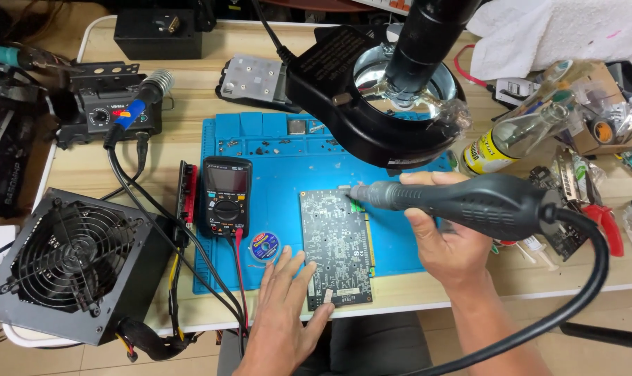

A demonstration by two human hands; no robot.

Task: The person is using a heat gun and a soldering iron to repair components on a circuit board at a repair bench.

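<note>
The pale wood-grain counter (pixel 86 170) carries a blue rubber work mat (pixel 281 167) just ahead of the left hand (pixel 281 317). A black boxy power supply with a round fan grille (pixel 72 264) sits well to that hand's left. A black soldering station (pixel 107 104) stands far ahead of it. Beyond the right hand (pixel 445 244) lies a clear glass bottle with a yellow label (pixel 514 136).
</note>
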